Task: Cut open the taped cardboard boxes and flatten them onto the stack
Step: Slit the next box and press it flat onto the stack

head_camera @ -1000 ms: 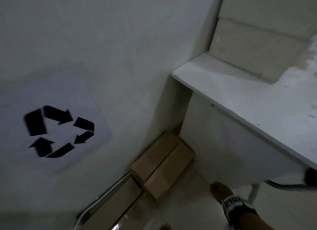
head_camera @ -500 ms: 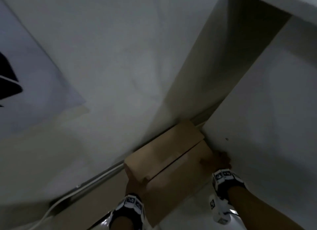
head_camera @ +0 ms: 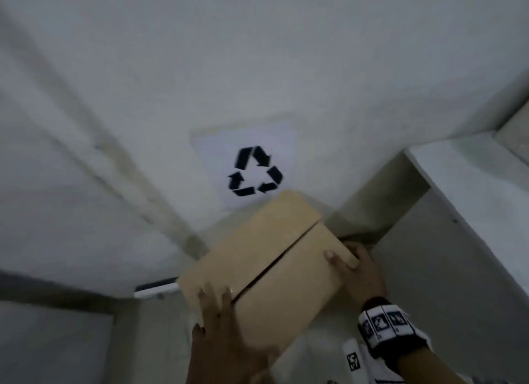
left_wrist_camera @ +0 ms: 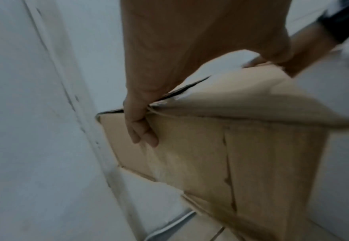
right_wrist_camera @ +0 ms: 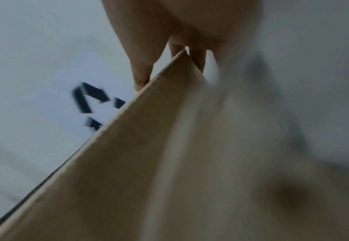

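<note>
Where the plain brown cardboard box (head_camera: 266, 266) sat on the floor half a second ago, we now hold it raised at lower centre, below the recycling sign (head_camera: 254, 172); left hand (head_camera: 226, 335) and right hand (head_camera: 357, 272) fingers grasping opposite ends. Cutting not begun.

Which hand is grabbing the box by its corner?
The right hand: it pinches a corner of the cardboard box. The left hand holds the edge where the two flaps meet.

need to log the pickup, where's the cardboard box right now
In the head view the cardboard box sits centre frame, held between the left hand and the right hand, just below the recycling sign on the wall.
</note>
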